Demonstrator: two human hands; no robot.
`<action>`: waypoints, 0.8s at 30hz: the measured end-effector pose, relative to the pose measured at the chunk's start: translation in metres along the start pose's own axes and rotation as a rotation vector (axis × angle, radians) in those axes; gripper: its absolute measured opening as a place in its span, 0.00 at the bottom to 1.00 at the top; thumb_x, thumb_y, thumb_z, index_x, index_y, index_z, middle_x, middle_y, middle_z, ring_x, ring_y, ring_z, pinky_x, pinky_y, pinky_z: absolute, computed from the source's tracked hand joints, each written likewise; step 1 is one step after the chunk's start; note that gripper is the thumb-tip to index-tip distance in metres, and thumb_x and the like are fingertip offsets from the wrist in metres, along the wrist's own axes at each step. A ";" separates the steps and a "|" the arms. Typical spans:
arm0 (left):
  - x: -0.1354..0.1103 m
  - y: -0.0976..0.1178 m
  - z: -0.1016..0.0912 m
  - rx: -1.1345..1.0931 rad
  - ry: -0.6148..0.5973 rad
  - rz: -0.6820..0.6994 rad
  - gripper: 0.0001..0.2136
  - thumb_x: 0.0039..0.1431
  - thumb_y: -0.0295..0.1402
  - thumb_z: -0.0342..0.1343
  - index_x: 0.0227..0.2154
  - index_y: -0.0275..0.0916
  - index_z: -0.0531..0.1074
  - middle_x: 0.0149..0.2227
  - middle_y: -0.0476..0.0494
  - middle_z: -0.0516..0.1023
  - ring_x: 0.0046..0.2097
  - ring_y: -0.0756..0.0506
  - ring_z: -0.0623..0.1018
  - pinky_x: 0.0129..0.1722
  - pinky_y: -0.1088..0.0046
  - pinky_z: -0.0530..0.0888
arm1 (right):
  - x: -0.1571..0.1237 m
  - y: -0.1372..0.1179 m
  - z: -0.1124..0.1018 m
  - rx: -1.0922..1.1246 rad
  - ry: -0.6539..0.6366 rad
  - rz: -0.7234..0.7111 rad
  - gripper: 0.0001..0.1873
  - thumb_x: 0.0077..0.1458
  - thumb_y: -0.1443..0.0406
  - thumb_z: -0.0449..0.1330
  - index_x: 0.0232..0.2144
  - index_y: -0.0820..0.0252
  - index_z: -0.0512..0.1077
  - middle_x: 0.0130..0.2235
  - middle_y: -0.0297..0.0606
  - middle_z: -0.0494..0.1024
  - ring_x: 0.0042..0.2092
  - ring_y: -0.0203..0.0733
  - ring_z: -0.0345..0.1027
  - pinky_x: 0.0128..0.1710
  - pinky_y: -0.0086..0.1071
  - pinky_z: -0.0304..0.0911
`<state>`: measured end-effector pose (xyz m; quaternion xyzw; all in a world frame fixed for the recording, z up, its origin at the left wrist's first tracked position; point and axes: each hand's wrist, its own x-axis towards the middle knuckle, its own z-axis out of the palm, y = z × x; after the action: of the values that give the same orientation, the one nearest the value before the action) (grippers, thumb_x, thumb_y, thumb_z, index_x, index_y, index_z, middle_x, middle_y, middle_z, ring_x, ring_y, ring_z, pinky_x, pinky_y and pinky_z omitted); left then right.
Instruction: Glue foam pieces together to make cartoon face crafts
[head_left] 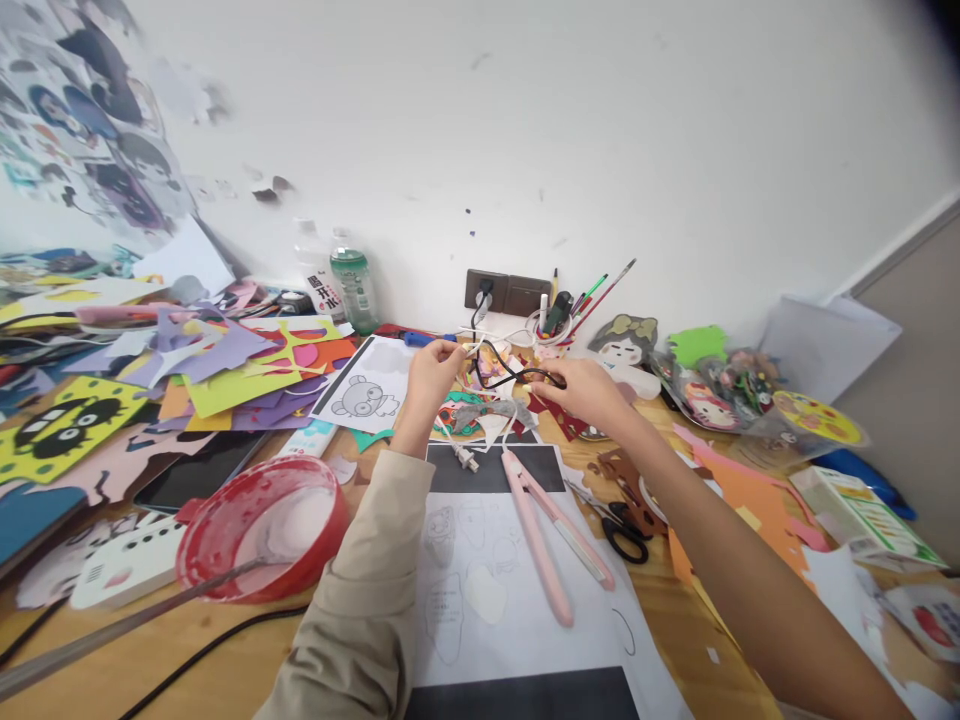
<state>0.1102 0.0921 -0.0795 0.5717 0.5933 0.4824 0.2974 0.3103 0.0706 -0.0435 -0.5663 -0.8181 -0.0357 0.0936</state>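
My left hand (432, 376) is closed in a pinch on a thin white cord (444, 428), which hangs down to a white plug (466, 458). To the right, my right hand (577, 390) grips a black cable (495, 384) that loops up to a plug in the wall socket (481, 284). Both hands are over a pile of paper scraps in front of the wall. Nearer to me, a pink hair straightener (537, 540) lies with its plates apart on a printed sheet (517, 590). Black-handled scissors (625, 532) rest just right of it.
A red bowl (330, 520) with a long handle across it stands at left, near a dark phone (196, 472). Coloured paper (240, 385) is heaped behind. Two bottles (352, 285), a pen holder (541, 325) and a white-green box (862, 515) stand around the table.
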 end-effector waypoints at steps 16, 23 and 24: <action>-0.001 -0.001 0.003 0.019 -0.019 0.057 0.13 0.56 0.39 0.49 0.37 0.33 0.67 0.35 0.45 0.72 0.35 0.49 0.73 0.37 0.67 0.72 | 0.022 -0.014 0.016 0.172 0.036 0.045 0.12 0.51 0.62 0.52 0.38 0.59 0.68 0.36 0.40 0.75 0.38 0.40 0.67 0.35 0.28 0.56; -0.001 -0.001 0.002 0.092 -0.037 0.092 0.13 0.56 0.39 0.49 0.37 0.33 0.68 0.35 0.45 0.72 0.35 0.49 0.73 0.38 0.66 0.72 | 0.030 -0.019 0.023 0.228 0.163 0.046 0.13 0.50 0.65 0.53 0.39 0.63 0.66 0.41 0.44 0.71 0.42 0.42 0.65 0.40 0.32 0.57; -0.001 -0.001 0.002 0.104 -0.034 0.097 0.13 0.56 0.39 0.49 0.37 0.33 0.68 0.35 0.45 0.72 0.36 0.49 0.73 0.38 0.66 0.72 | 0.030 -0.019 0.024 0.228 0.197 0.050 0.18 0.49 0.65 0.53 0.44 0.65 0.63 0.46 0.47 0.68 0.45 0.43 0.63 0.42 0.33 0.57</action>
<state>0.1124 0.0915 -0.0812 0.6225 0.5840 0.4549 0.2539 0.2794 0.0954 -0.0597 -0.5659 -0.7893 0.0042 0.2380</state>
